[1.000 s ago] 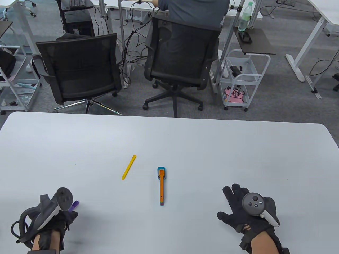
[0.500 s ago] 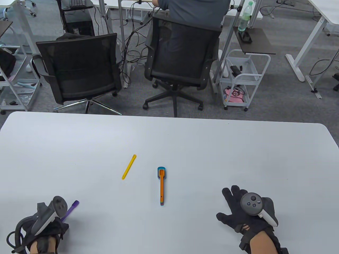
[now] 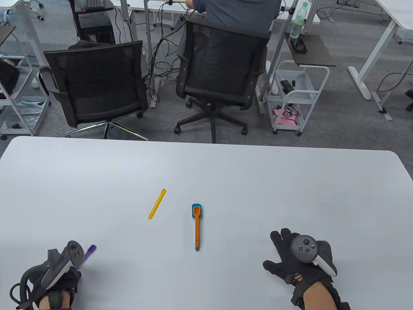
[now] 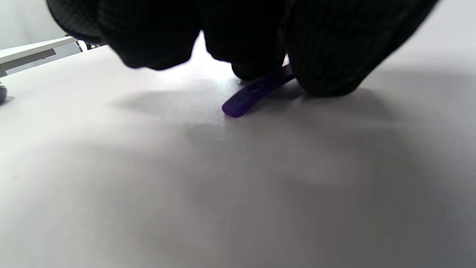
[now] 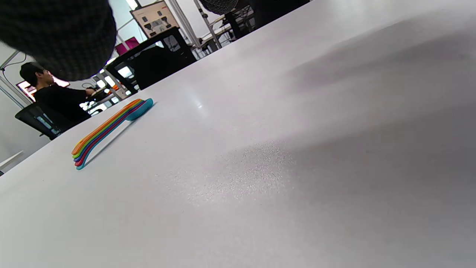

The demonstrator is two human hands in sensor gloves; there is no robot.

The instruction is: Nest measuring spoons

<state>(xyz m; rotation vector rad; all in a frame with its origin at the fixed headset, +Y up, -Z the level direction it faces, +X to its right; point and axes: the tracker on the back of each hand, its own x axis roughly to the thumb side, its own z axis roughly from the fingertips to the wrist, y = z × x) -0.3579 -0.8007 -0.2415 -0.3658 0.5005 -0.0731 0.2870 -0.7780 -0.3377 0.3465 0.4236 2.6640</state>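
Pinching purple spoon [image 4: 249, 97]: left hand [image 3: 58, 277] | right hand [image 3: 298, 261] fingers spread flat, near table [image 3: 206, 168] edge

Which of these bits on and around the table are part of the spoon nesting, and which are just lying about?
Part of the job:
nested spoon stack
yellow spoon
purple spoon, touched by the left hand

Just around:
office chairs
water bottle
white trolley

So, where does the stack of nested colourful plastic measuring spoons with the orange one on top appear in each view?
Table view: the stack of nested colourful plastic measuring spoons lies at the centre of the white table, handles toward the person, right of the yellow stick.
Left wrist view: not in it; only the purple spoon under the left hand.
Right wrist view: left of centre, seen edge-on.
Shared landmark: the white table.
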